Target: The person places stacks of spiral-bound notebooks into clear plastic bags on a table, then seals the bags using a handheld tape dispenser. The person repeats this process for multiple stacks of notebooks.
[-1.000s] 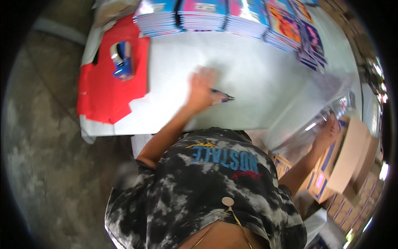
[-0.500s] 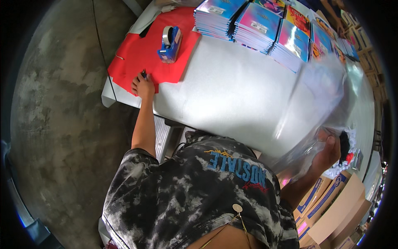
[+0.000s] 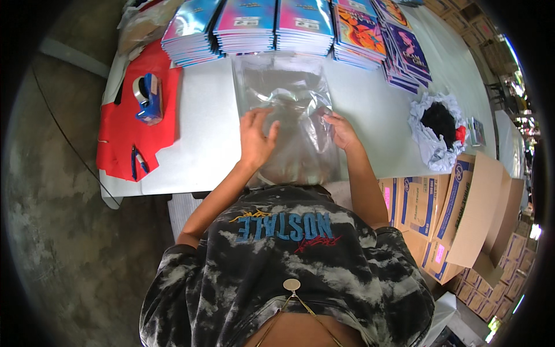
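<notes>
A large clear plastic bag [image 3: 289,147] lies spread on the table in front of me, its far end near the stacked notebooks. Over its left side is my left hand [image 3: 257,139], fingers apart and holding nothing; whether the fingertips touch the plastic is hard to tell. At the bag's right edge, my right hand [image 3: 342,130] pinches the plastic between thumb and fingers. To the left, a blue tape dispenser [image 3: 150,101] stands on a red sheet [image 3: 165,130], with a pen [image 3: 133,163] and a blue-and-white pen-like tool [image 3: 140,160] nearer me.
Several stacks of notebooks [image 3: 245,26] line the far side of the white table [image 3: 208,115]. A crumpled white bag [image 3: 428,150] with black material inside sits at the right. Open cardboard boxes [image 3: 422,202] stand beside the table's near right edge.
My left hand has left the pens on the red sheet and come over to the bag. The bag has gone from my right side to flat in front of me. My view has turned right.
</notes>
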{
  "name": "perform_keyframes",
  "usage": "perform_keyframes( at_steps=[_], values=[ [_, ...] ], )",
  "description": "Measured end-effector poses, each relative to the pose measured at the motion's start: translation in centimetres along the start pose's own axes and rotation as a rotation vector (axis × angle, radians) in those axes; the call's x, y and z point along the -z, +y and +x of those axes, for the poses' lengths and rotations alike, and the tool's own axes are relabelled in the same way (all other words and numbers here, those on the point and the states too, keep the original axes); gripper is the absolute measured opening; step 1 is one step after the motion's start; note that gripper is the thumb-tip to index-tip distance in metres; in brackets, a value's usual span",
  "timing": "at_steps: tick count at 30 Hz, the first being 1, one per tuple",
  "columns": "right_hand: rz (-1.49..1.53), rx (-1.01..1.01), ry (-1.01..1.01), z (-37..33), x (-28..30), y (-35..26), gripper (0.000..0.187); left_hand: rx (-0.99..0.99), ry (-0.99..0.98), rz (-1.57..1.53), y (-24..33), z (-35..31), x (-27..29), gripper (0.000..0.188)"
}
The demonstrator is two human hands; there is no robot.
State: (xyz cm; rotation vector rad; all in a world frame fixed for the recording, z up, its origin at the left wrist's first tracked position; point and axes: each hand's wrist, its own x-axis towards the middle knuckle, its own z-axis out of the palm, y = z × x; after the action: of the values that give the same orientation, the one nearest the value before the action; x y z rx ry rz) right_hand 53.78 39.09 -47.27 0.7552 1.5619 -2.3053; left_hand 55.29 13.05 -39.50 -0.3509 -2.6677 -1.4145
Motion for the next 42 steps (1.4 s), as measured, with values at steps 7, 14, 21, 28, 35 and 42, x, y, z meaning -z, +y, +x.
perform_keyframes(
  at_steps=[7, 14, 21, 28, 35, 42],
  values=[
    [0.025, 0.156, -0.434, -6.6, -5.1, -4.6, 0.031, 0.324, -0.192, -0.191, 5.2, 1.9, -4.3, 0.085],
    [-0.220, 0.344, -0.434, -7.9, -6.0, -8.6, 0.025, 0.360, -0.172, -0.584, 2.9, 2.7, 4.9, 0.025],
    [-0.141, 0.236, -0.064, -5.7, 2.8, -10.3, 0.020, 0.650, 0.039, -0.517, -8.2, 1.2, 14.1, 0.037],
    [-0.149, -0.024, 0.075, 0.1, 8.6, -3.8, 0.011, 0.837, -0.023, -0.288, -14.6, 1.1, 10.2, 0.022],
    [-0.543, 0.205, 0.435, 0.1, 10.9, -2.4, 0.033, 0.642, -0.132, 0.416, -11.3, 2.7, 9.8, 0.040],
    [-1.433, 1.013, 0.307, -4.0, -2.7, -3.6, 0.059, -0.050, -0.024, 0.593, -2.7, 2.8, 0.1, 0.066]
  ],
)
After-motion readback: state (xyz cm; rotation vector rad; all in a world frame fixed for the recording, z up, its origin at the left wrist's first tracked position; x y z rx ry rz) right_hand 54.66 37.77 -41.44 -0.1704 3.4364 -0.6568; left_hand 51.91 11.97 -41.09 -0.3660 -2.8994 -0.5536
